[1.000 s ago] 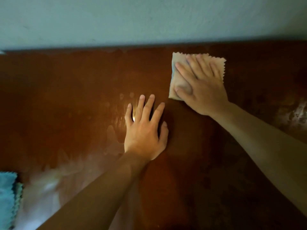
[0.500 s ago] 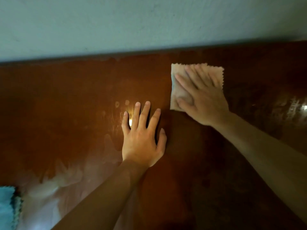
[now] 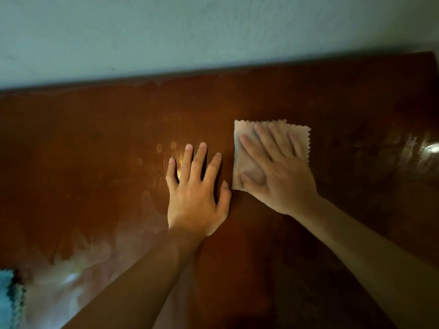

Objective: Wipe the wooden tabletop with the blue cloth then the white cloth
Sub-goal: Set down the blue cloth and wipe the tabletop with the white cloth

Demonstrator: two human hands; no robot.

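Here the right hand lies flat on the white cloth, fingers straight and spread, pressing it onto the wooden tabletop; nothing is pinched or curled round. The cloth is folded to a rough square with a zigzag-cut edge showing along its far and right sides, and it sits toward the far edge of the tabletop, right of the middle. Just beside it, not touching it, the left hand rests palm down on the bare wood with fingers straight and slightly apart, holding nothing. The blue cloth lies at the left edge of the tabletop near the near corner, only partly in view, well apart from both hands. Pale smears and small round marks show on the glossy wood around the left hand. A plain wall runs behind the far edge
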